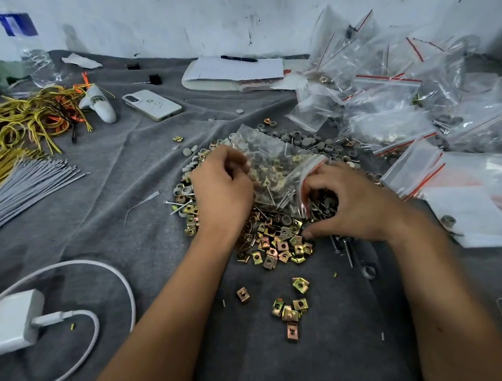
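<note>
A clear zip bag [271, 162] with a red seal strip lies over a heap of brass clip nuts [275, 246], screws and grey round caps [316, 144] on the grey cloth [124, 180]. My left hand [223, 188] has curled fingers at the bag's left edge and holds it there. My right hand [348, 201] pinches the bag's red-striped mouth, its thumb resting on the clip nuts. Screws and clips show through the bag. A few loose clip nuts [291, 310] lie nearer to me.
Many clear zip bags [401, 91] pile at the back right. A phone [152, 104], notepad with pen [238, 69], water bottle [29, 46], yellow and orange wires [30, 116], grey cable ties [25, 181] and a white charger with cable [8, 321] lie around.
</note>
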Tool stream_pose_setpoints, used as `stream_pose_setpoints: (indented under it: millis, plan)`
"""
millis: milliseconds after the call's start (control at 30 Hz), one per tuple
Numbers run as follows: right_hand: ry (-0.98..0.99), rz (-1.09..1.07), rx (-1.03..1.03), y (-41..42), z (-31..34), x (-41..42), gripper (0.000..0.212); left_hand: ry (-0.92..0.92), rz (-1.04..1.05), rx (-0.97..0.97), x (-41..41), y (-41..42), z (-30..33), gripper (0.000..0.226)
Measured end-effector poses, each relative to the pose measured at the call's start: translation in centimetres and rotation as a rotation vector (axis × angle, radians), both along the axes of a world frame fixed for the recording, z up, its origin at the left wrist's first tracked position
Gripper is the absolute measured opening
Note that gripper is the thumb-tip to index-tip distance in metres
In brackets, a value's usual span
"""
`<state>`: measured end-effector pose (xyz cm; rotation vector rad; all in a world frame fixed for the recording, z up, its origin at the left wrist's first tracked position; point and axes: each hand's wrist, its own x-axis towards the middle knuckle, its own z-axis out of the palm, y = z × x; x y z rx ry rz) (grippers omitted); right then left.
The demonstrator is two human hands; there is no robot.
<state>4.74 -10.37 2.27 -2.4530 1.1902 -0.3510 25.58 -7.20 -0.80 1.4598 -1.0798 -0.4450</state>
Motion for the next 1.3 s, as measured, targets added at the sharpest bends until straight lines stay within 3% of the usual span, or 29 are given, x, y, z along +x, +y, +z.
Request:
stream_pose_setpoints:
  millis: [100,267,433,500,633,700,767,867,1033,1300]
  plan:
    - [-0.060,0.002,-0.041,0.0,0.1,0.2,0.045,0.109,0.093,-0.110,0.0,0.2,0.6,0.034]
    - [-0.116,-0.026,-0.041,-0.1,0.0,0.2,0.045,0.109,0.205,-0.350,-0.2,0.7,1.7,0.031]
    - [-0.113,-0.036,-0.038,0.2,0.1,0.4,0.042,0.160,0.038,-0.263,-0.7,0.8,1.3,0.014]
    - [-0.076,-0.061,-0.070,0.4,0.2,0.7,0.044,-0.060,-0.081,-0.198,-1.6,0.9,1.1,0.004]
    - [-0.039,-0.071,-0.139,0.7,0.4,1.2,0.038,-0.630,-0.153,-0.017,-3.5,1.2,0.3,0.041]
    - [-0.045,-0.072,-0.145,0.7,0.3,1.2,0.039,-0.724,-0.131,0.019,-3.5,1.0,0.3,0.036]
    - [-0.058,-0.080,-0.152,0.7,0.1,1.2,0.042,-0.688,-0.121,0.005,-3.1,1.0,0.3,0.023]
    - [-0.141,-0.079,-0.120,0.6,-0.1,1.0,0.041,-0.468,-0.110,-0.054,-2.6,1.0,0.3,0.012]
    - [-0.182,-0.046,-0.041,0.3,-0.1,0.2,0.033,-0.246,-0.038,-0.013,-1.7,0.4,0.2,0.020]
    - [-0.078,-0.027,-0.112,0.2,-0.5,1.0,0.025,-0.140,0.004,-0.011,-1.6,0.3,0.6,0.030]
